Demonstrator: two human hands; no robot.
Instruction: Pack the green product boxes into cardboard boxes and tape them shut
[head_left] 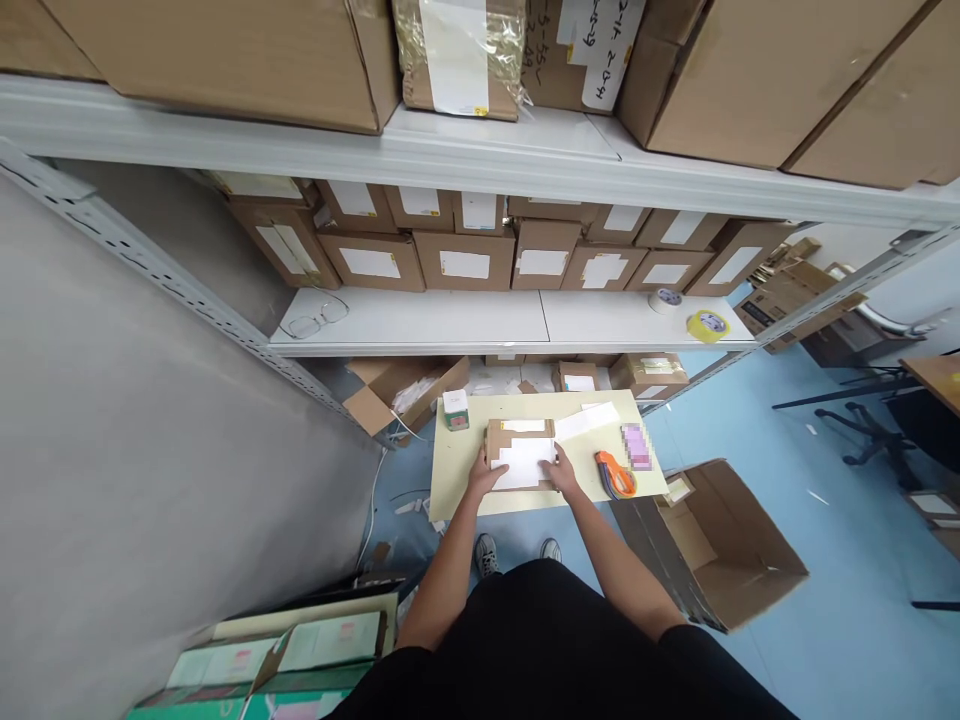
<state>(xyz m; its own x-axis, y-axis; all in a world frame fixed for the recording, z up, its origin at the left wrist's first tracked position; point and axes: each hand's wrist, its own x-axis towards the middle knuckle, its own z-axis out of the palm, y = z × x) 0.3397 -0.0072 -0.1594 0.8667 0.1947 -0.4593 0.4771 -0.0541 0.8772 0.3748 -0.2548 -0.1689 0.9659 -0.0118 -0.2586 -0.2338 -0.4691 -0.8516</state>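
Observation:
A brown cardboard box (495,437) with white paper labels on its top rests on, or just above, a pale yellow table (465,490). My left hand (484,474) grips its left side, thumb lying over the white label. On the opposite side my right hand (561,470) holds the box too, its thumb on the top. White paper sheets (589,420) lie beyond the right hand. An orange tape dispenser (615,474) sits to the right, near a pink-purple item (637,446) that is blurred out. At the table's back left stands a small green and white box (455,410).
Shelving with a white shelf (450,320) rises behind the table, bearing several labelled boxes, glasses (315,318) and tape rolls (707,326). A large open carton (720,540) stands on the floor at right. Another open carton (367,405) is at the back left.

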